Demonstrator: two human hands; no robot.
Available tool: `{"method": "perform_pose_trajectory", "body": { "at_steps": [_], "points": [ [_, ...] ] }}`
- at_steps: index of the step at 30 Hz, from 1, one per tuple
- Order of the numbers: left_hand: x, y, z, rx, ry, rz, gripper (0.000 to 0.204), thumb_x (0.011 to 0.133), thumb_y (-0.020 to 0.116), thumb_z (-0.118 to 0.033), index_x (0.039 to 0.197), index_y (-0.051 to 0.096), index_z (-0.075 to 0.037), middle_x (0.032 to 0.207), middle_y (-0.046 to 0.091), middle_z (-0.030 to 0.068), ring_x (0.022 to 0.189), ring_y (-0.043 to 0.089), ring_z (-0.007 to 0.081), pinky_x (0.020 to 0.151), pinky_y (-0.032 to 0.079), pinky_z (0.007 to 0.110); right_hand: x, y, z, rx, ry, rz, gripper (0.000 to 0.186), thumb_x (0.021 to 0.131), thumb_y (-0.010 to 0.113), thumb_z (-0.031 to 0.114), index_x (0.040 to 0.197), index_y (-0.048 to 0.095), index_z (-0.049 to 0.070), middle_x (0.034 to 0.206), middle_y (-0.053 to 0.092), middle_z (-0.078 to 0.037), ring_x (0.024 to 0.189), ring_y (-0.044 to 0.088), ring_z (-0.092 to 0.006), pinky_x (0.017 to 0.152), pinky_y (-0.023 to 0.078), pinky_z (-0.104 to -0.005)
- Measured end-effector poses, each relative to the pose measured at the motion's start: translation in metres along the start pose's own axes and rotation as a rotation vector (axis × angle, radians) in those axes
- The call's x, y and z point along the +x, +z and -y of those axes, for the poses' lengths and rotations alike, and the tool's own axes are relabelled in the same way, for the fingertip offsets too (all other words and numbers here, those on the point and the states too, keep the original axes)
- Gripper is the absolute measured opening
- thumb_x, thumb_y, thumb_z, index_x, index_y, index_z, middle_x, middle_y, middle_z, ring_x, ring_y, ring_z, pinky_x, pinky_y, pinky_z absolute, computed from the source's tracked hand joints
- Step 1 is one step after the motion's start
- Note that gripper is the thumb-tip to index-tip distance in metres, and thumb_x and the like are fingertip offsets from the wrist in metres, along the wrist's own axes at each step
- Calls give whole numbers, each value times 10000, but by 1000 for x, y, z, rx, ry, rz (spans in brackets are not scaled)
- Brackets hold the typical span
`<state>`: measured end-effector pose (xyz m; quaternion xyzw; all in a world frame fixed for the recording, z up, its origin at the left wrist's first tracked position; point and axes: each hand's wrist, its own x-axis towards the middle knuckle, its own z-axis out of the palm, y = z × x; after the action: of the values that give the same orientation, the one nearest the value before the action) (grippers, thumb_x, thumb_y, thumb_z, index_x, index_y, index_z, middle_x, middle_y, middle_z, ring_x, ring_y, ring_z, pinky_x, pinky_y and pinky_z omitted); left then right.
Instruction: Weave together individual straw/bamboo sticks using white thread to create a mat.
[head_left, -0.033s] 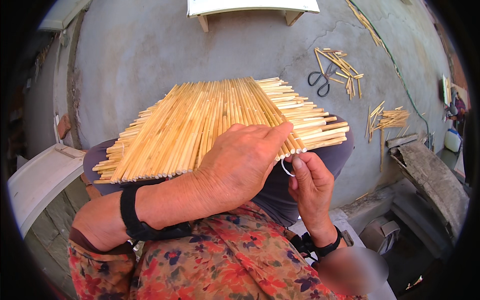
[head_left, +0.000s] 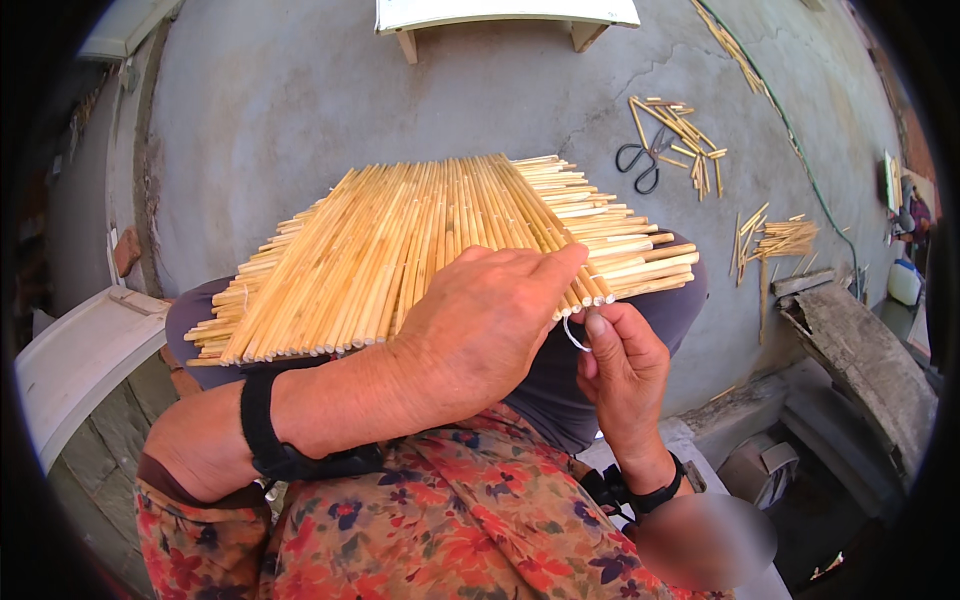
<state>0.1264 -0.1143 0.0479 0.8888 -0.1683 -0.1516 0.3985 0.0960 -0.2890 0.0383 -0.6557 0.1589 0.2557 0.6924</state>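
A mat of straw-coloured reed stalks (head_left: 400,250) lies across my lap, the stalks side by side and running away from me. Under it, a second layer of stalks (head_left: 600,225) fans out to the right and left. My left hand (head_left: 475,325) is closed over the mat's near right edge, its thumb side pressed against the last stalks; most of its fingers are hidden underneath. A white cord (head_left: 573,335) hangs in a short loop below the stalk ends. Just beneath that corner, my right hand (head_left: 625,365) pinches the cord between thumb and fingers.
Black-handled scissors (head_left: 650,160) lie on the grey floor among cut stalk pieces (head_left: 690,125). Another small heap of stalks (head_left: 785,238) is at the right. A white-topped low table (head_left: 505,12) stands ahead, a curved board (head_left: 860,350) at right, and a pale seat (head_left: 85,360) at left.
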Motion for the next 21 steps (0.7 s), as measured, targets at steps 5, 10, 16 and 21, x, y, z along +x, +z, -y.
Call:
{"method": "perform_pose_trajectory", "body": {
  "at_steps": [5,10,16,21],
  "points": [
    [0,8,1,-10,51,-65,650,692,675,4,1288,421,-43,1017,609,165,923,587,339,770,452,400,5,-4,8,0,95,15,153,960,482,159,963,563,30,600,461,35,451,376,-21,379,296,-174],
    [-7,13,2,171,192,-170,603,705,652,-12,1270,445,-40,986,612,150,888,600,310,758,467,383,8,-12,-3,-86,-4,15,121,946,488,125,982,531,18,622,523,-6,451,440,-45,376,359,-183],
    [-13,16,8,347,320,-294,365,743,557,-54,1104,558,-2,971,616,131,882,612,264,762,479,346,14,-9,-4,-25,-55,-30,144,936,486,101,1037,489,-3,664,559,-48,487,503,-78,408,433,-212],
    [-5,27,13,348,338,-329,353,734,558,-73,1078,559,9,968,613,128,872,611,258,744,478,338,22,-12,-8,-18,-81,-51,231,930,492,97,1125,472,-24,670,560,-55,504,516,-88,421,450,-222]
  ]
}}
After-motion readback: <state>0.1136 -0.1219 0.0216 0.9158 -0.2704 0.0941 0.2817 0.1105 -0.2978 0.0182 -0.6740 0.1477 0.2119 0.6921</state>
